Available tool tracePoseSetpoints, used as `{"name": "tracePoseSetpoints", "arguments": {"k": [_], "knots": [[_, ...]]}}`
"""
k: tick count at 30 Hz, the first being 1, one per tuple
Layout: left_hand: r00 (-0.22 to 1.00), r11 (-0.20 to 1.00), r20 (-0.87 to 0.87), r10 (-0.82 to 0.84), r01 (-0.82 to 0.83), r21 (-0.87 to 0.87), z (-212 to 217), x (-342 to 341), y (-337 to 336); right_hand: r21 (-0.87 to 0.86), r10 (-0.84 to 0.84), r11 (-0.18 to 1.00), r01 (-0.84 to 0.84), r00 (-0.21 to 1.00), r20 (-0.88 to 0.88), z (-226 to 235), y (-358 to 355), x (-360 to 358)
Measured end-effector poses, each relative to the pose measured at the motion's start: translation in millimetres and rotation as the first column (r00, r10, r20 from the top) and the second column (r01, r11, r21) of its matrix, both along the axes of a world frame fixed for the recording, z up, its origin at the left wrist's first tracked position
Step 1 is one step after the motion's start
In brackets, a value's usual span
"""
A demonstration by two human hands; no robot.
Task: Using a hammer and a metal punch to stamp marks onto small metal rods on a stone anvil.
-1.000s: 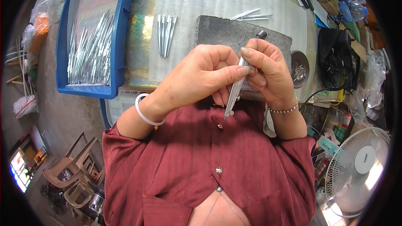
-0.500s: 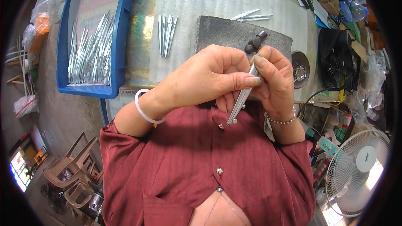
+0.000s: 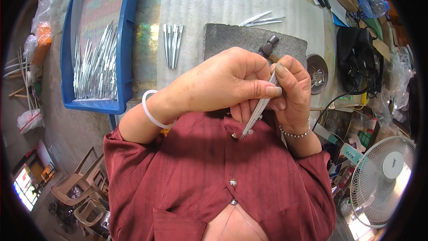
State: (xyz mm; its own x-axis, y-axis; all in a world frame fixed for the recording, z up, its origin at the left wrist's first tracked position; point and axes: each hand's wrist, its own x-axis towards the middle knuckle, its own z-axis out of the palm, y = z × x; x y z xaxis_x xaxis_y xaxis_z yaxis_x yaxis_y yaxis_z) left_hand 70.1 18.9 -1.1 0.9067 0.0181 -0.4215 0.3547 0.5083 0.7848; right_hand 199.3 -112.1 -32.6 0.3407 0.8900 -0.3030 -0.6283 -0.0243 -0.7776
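Note:
My left hand (image 3: 236, 80) and my right hand (image 3: 292, 85) meet in front of my chest. Between them is a slim silvery two-legged metal tool (image 3: 257, 115), tapering to a point that slants down toward my shirt. My left thumb presses along its side, while my right thumb and forefinger pinch its upper end. Just beyond my fingers, a small hammer (image 3: 269, 44) with a dark head rests on a grey stone block (image 3: 236, 38); most of its handle is hidden. To the left, several slim metal pieces (image 3: 172, 47) lie side by side on a white foam sheet (image 3: 196, 4).
A blue tray (image 3: 128, 40) at left holds many slim metal pieces (image 3: 98, 69). More pieces (image 3: 263, 19) lie behind the block. Right of it stand a dark bowl (image 3: 322, 60) of small metal bits and a black bag (image 3: 354, 58). A white fan (image 3: 383, 178) is lower right.
The tray, block and other table things sit slightly lower and farther left in the picture. Both hands keep their hold on the metal tool, with hardly any shift.

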Motion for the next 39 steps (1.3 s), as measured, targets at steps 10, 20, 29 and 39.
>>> {"name": "tracePoseSetpoints", "arguments": {"k": [10, 20, 29, 39], "knots": [[0.993, 0.991, 0.005, -0.118, 0.117, 0.058, 3, 10, 2, 0.06, -0.072, 0.996, 0.067, 0.994, 0.086, -2, -13, -2], [0.996, 0.996, 0.003, -0.092, 0.092, 0.009, -2, 12, 1, 0.035, -0.062, 0.998, 0.061, 0.998, 0.03, -8, -12, -1], [0.999, 0.99, -0.011, -0.03, 0.029, -0.136, -13, 3, 0, 0.049, -0.066, 0.997, 0.066, 0.998, 0.017, -11, -9, -9], [1.0, 0.988, 0.023, -0.007, 0.01, -0.152, -15, -12, 1, 0.051, -0.055, 0.997, 0.053, 0.997, 0.053, -8, -4, -21]]}}
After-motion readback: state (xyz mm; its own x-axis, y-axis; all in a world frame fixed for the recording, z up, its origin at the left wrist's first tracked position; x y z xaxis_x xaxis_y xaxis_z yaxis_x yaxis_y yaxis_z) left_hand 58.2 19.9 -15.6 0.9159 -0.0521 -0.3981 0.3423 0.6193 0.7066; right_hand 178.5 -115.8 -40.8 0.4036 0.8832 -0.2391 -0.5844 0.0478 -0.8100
